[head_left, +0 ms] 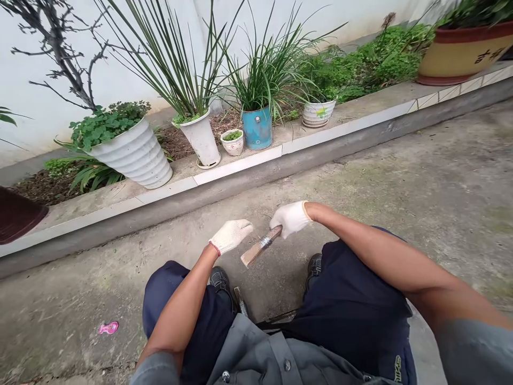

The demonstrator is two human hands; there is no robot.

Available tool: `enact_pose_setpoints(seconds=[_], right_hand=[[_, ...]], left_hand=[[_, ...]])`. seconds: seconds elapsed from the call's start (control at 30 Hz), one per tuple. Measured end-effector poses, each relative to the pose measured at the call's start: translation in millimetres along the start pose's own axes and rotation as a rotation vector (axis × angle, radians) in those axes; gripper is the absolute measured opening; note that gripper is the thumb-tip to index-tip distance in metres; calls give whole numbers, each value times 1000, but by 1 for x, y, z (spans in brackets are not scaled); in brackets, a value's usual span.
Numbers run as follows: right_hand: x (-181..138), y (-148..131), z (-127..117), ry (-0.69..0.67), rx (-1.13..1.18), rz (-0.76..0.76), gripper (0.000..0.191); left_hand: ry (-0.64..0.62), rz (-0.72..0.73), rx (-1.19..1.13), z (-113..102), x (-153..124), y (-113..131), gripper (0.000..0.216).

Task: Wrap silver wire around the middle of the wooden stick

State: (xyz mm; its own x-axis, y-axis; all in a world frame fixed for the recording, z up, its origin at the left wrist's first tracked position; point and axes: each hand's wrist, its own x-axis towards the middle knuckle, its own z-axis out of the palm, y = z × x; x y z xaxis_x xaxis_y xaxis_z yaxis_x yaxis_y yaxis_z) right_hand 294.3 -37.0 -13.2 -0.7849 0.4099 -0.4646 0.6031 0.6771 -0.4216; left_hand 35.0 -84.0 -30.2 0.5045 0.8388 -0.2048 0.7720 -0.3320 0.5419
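Note:
My right hand (292,219), in a white knit glove, is closed round one end of a short wooden piece (251,255). Silvery wire (265,242) is wound round the middle of that piece, and its pale end slants down to the left. My left hand (232,236), gloved as well, is beside it, apart from the wood. Its fingers are pressed together; a thin strand seems to show near the fingertips, but what they hold is too small to make out. A similar wire-wrapped piece (240,300) lies on the ground by my left shoe (220,280).
A low tiled ledge (240,163) crosses ahead, bearing a ribbed white pot (136,155), a tall white pot (202,140), a blue bucket (257,130) and a yellow planter (457,56). On the concrete ground (385,187) at left lies a pink item (108,328).

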Motion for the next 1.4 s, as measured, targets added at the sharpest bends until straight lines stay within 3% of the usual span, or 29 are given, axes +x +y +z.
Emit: enact_pose_setpoints(seconds=[0.17, 0.33, 0.4, 0.5, 0.6, 0.73, 0.87, 0.97, 1.07, 1.2, 1.4], right_hand=[[-8, -3, -13, 259, 259, 46, 22], [0, 1, -21, 470, 118, 323, 22], [5, 5, -21, 469, -33, 451, 21], [10, 7, -19, 304, -209, 566, 32], [11, 4, -13, 149, -292, 485, 36], [6, 2, -4, 51, -292, 270, 25], [-2, 6, -3, 35, -106, 84, 14], [-9, 10, -6, 66, 83, 27, 15], [-13, 9, -10, 162, 235, 54, 20], [-11, 5, -16, 351, 347, 123, 24], [2, 11, -21, 560, 112, 406, 26]], left_hand=[[-21, -18, -140, 9, 0, -1, 42], [-10, -29, -123, 6, -4, 8, 43], [-23, -49, -71, 2, -5, 10, 39], [-26, -61, 1, -1, -6, 11, 38], [-17, -42, 64, -4, -7, 12, 38], [-11, -14, 95, -6, -6, 11, 38], [-26, -23, 28, -6, -5, 7, 41], [-22, 66, -51, -6, -4, 2, 42], [2, 142, -199, -6, -4, 1, 39], [34, 57, -328, -6, -5, 7, 48], [-43, -9, -224, -4, -8, 12, 42]])
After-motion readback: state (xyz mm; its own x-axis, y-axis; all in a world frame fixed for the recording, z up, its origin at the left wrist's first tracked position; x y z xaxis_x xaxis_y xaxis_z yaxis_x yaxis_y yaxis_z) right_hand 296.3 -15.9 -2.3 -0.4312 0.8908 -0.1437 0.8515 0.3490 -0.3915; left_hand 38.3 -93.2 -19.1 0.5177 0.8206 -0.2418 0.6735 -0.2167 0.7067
